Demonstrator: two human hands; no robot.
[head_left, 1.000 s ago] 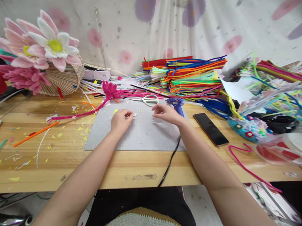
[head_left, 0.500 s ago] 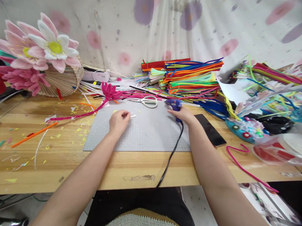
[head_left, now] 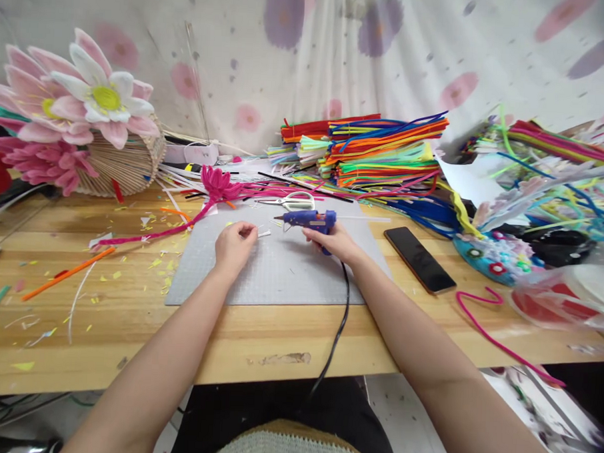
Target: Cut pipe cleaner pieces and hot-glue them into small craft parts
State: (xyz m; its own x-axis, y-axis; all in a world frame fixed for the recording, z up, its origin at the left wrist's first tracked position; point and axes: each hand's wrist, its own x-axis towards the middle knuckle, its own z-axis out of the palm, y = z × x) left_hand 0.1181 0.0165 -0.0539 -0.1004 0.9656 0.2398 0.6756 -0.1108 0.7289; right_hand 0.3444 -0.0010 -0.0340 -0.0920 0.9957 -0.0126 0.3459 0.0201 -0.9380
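Note:
My right hand [head_left: 334, 241] is closed around the handle of a blue hot glue gun [head_left: 307, 219], its nozzle pointing left and a clear glue stick [head_left: 365, 218] poking out at the back. Its black cord [head_left: 342, 322] runs down over the table's front edge. My left hand [head_left: 235, 247] pinches a small white piece with thin tips [head_left: 264, 233], too small to name. Both hands are above a grey cutting mat [head_left: 280, 279]. White-handled scissors [head_left: 299, 201] lie at the mat's back edge, just behind the glue gun.
Left of the mat lie a pink pipe-cleaner flower [head_left: 216, 183] on a long stem, an orange pipe cleaner [head_left: 67, 274] and yellow scraps. A phone [head_left: 420, 260] is on the right. Bundled pipe cleaners [head_left: 385, 153] stack behind; a fluffy flower arrangement [head_left: 107, 98] stands back left.
My right hand has brought the glue gun leftward from the mat's right side, turning its nozzle toward my left hand. My left hand has barely moved.

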